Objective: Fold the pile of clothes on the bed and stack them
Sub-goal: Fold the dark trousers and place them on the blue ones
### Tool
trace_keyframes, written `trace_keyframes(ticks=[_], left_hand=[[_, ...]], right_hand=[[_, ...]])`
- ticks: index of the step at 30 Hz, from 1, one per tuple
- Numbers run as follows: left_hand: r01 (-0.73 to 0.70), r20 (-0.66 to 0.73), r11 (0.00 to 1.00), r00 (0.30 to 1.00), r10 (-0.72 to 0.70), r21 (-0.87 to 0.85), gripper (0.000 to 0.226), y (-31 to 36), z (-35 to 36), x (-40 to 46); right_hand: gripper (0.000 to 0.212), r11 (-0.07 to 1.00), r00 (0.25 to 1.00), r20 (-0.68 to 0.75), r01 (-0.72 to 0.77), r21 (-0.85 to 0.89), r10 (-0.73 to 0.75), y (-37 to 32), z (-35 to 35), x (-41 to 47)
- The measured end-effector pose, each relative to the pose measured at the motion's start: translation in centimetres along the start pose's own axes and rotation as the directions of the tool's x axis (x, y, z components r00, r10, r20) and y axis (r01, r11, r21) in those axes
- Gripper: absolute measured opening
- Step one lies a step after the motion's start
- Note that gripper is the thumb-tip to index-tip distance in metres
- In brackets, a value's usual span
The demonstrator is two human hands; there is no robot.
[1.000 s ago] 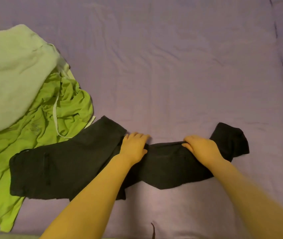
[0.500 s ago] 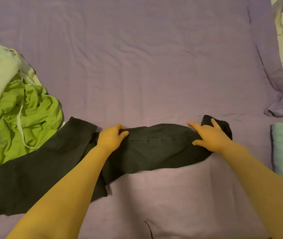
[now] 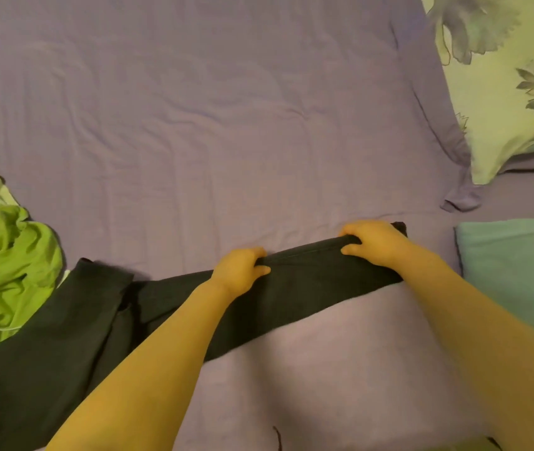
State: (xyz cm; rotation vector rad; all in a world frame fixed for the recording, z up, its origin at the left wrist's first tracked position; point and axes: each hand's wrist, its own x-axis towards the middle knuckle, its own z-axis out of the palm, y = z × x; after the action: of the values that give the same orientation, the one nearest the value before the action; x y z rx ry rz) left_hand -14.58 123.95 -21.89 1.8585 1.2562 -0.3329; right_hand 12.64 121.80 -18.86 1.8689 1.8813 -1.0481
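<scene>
Because both hands pinch the far edge of the black trousers (image 3: pixel 291 288), left hand (image 3: pixel 239 271) and right hand (image 3: pixel 373 242) curled onto it, the cloth stays taut for folding, just right of the green garment (image 3: pixel 5 271).

Lighting: dim, warm indoor, strong yellow-violet cast. Shadows: soft, shallow in sheet (image 3: pixel 194 131) creases; no glare. Sharpness: low overall, compression smear; forearms blurred toward lower edge. Wide-angle bowing at frame edges. Dark trousers (image 3: pixel 308 281) lose fabric detail.
</scene>
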Motion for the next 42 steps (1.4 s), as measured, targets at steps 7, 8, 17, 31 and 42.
trace_keyframes(ticks=[7,8,17,31,42], left_hand=[[0.055,0.090,0.974,0.995,-0.036,-0.218,0.011,1.4,0.1,2.6],[0.069,0.029,0.982,0.997,-0.065,-0.174,0.015,2.0,0.4,3.4],[0.060,0.043,0.979,0.998,-0.052,-0.196,0.036,8.8,2.2,8.5],[0.015,0.219,0.955,0.974,0.053,-0.298,0.016,16.2,1.6,11.4],[0.009,0.256,0.942,0.963,0.083,-0.336,0.017,20.7,2.2,12.4]], right_hand=[[0.035,0.989,0.994,-0.099,-0.066,-0.130,0.054,3.7,0.0,0.4],[0.037,0.974,0.986,-0.155,-0.093,-0.207,0.061,4.6,0.0,0.5],[0.064,0.581,0.861,-0.100,-0.246,0.776,0.498,10.3,3.5,-2.7],[0.016,0.478,0.870,-0.296,0.081,0.875,0.395,10.5,5.5,-6.8],[0.041,0.375,0.825,-0.181,-0.041,0.926,0.536,13.2,7.5,-10.1]])
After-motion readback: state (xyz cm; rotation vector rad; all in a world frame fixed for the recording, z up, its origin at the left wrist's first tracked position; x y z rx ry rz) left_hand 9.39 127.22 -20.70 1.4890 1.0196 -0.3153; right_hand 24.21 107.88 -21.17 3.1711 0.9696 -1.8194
